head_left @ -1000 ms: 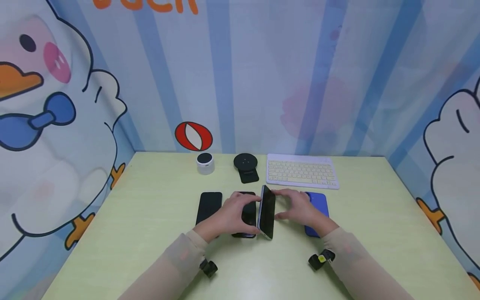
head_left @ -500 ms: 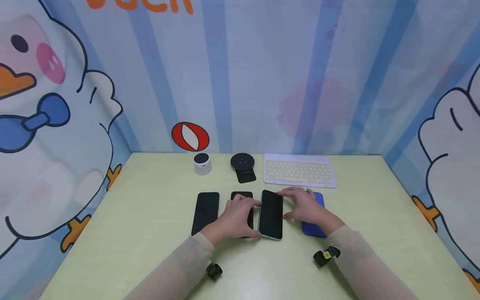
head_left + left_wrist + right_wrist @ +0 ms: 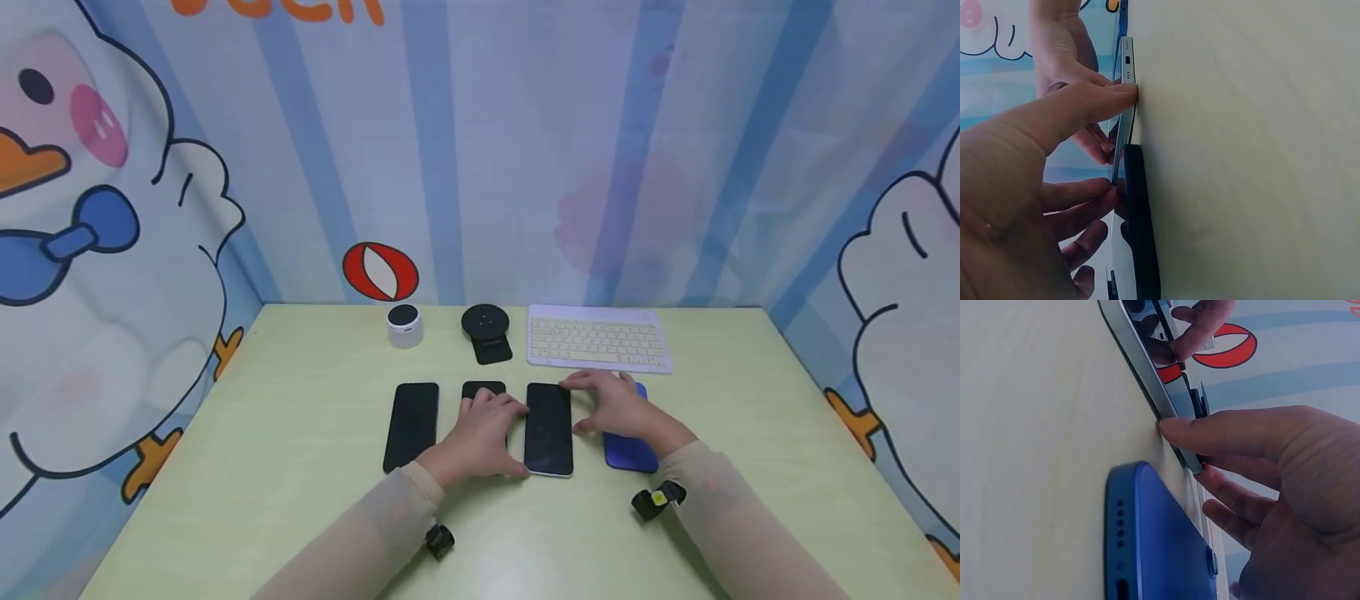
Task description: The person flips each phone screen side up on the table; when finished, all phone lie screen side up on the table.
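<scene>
While the left grip [image 3: 480, 437] and the right grip [image 3: 618, 407] were both wide, thumb spread from forefinger, they touched opposite long edges of a dark-screened phone [image 3: 549, 433]. That phone lay flat, screen up, on the pale worktop [image 3: 225, 417] between them. Just left of it was a second black phone [image 3: 483, 387], mostly hidden behind the left grip, with a third black phone [image 3: 412, 425] farther left. To the right, a blue phone [image 3: 628, 452] lay partly behind the right grip. Farther back sat a white cylinder [image 3: 405, 335] with a black top, a black round-headed device [image 3: 486, 323] and a lavender keyboard [image 3: 598, 337], before a striped backdrop [image 3: 517, 167].
</scene>
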Available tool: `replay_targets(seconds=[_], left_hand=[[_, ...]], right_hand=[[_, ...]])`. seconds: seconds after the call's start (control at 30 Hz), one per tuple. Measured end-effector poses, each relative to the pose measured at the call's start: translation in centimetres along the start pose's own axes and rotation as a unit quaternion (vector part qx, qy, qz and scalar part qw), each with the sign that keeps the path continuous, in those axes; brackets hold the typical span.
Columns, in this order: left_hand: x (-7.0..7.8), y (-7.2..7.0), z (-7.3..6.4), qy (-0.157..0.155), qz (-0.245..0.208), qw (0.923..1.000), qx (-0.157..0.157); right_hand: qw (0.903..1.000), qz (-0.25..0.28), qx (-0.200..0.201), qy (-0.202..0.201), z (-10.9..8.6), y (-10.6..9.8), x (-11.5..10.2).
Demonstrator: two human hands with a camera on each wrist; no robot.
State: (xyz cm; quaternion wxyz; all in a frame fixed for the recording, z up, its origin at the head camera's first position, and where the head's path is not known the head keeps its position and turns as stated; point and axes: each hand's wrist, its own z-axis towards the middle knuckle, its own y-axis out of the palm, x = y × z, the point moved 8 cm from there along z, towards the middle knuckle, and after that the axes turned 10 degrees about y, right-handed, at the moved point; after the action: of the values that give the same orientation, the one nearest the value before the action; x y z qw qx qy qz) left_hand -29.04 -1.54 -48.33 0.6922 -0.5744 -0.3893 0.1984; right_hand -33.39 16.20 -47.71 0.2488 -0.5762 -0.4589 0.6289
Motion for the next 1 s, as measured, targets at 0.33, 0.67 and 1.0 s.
replay_targets(seconds=[0.33,0.67,1.0], left_hand=[[0.8,-0.3,0.1,0.000,0.019,0.9995,-0.024],[1.2,-1.6,0.6,0.013,-0.001,0.9998,-0.013],[4.5,0.2,2.8,0.071,-0.021,0.9969,-0.026]], right_hand=[[0.9998,0.011,0.015,-0.008,-1.2,-0.5,0.1],[0.9989,0.007,0.044,-0.014,-3.1,-2.2,2.4],[0.9982,0.032,0.034,0.036,-5.0,-3.5,6.6]])
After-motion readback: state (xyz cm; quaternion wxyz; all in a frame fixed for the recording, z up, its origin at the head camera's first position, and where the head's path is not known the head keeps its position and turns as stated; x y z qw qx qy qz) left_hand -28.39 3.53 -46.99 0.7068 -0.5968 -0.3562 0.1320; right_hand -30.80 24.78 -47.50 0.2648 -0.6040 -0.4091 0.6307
